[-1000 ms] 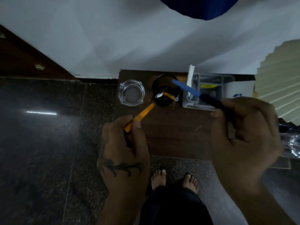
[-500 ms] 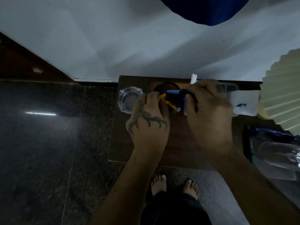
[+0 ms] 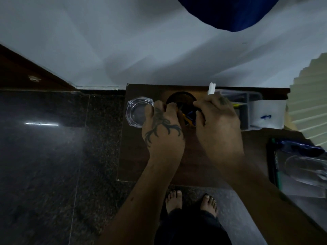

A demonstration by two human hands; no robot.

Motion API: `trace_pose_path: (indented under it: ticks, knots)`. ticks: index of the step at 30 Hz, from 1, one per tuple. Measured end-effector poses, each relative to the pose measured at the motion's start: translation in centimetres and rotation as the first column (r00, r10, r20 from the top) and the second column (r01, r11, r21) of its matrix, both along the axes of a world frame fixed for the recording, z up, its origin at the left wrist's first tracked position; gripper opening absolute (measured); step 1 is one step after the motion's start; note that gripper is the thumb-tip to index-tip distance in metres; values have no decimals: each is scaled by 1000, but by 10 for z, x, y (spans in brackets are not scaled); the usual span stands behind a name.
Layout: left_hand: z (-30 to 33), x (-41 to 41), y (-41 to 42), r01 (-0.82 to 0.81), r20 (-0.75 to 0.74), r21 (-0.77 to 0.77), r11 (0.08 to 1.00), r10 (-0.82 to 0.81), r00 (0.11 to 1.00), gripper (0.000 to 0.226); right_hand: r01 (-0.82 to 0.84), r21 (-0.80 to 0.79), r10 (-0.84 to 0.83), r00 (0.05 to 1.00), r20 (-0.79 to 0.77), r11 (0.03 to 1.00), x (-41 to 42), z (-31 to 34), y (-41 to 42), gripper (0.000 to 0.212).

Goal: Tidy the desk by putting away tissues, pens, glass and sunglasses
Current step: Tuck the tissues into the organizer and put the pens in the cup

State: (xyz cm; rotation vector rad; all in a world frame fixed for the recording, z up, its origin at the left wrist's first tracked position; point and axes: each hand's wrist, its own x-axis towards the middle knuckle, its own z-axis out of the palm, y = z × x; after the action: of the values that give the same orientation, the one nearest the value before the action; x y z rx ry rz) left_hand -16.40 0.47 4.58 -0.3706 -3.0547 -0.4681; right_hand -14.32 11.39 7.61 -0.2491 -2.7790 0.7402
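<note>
A black pen cup (image 3: 180, 97) stands at the back of the small wooden desk (image 3: 191, 161). My tattooed left hand (image 3: 162, 129) is at the cup's left rim and pinches an orange pen (image 3: 177, 112) whose tip points into the cup. My right hand (image 3: 218, 124) is at the right rim, fingers curled round the dark end of a blue pen (image 3: 190, 114) that angles into the cup. A clear glass ashtray (image 3: 136, 114) sits just left of my left hand. A white tissue (image 3: 211, 88) sticks up behind my right hand.
A grey divided organizer (image 3: 247, 101) and a white box with a blue mark (image 3: 265, 117) stand right of the cup. A pleated lampshade (image 3: 311, 103) fills the right edge. On a lower surface at right lie a blue-framed item (image 3: 300, 148) and a clear glass (image 3: 304, 167). Dark floor lies left.
Both hands moved from in front of the desk up to the pen cup, carrying the orange and blue pens, whose tips are now inside the cup.
</note>
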Motion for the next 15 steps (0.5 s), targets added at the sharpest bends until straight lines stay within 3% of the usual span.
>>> trace_pose_path:
  ticks: [3, 7, 10, 13, 15]
  knots:
    - [1, 3, 0, 8, -33, 36, 999, -7, 999, 23, 9, -4, -9, 1000, 7, 1000, 3, -1, -1, 17]
    - [5, 9, -3, 16, -117, -23, 1000, -19, 993, 25, 35, -48, -37, 999, -35, 998, 12, 1, 1, 15]
    - [10, 25, -9, -32, -65, -88, 996, 27, 998, 28, 69, -64, -73, 995, -66, 996, 27, 4, 0, 13]
    - [21, 44, -13, -283, 72, 114, 952, 277, 958, 24, 113, -64, -117, 991, -61, 992, 51, 5, -2, 13]
    - [22, 58, -12, -228, -37, 158, 961, 237, 971, 21, 130, -71, -134, 990, -51, 989, 67, 3, -4, 11]
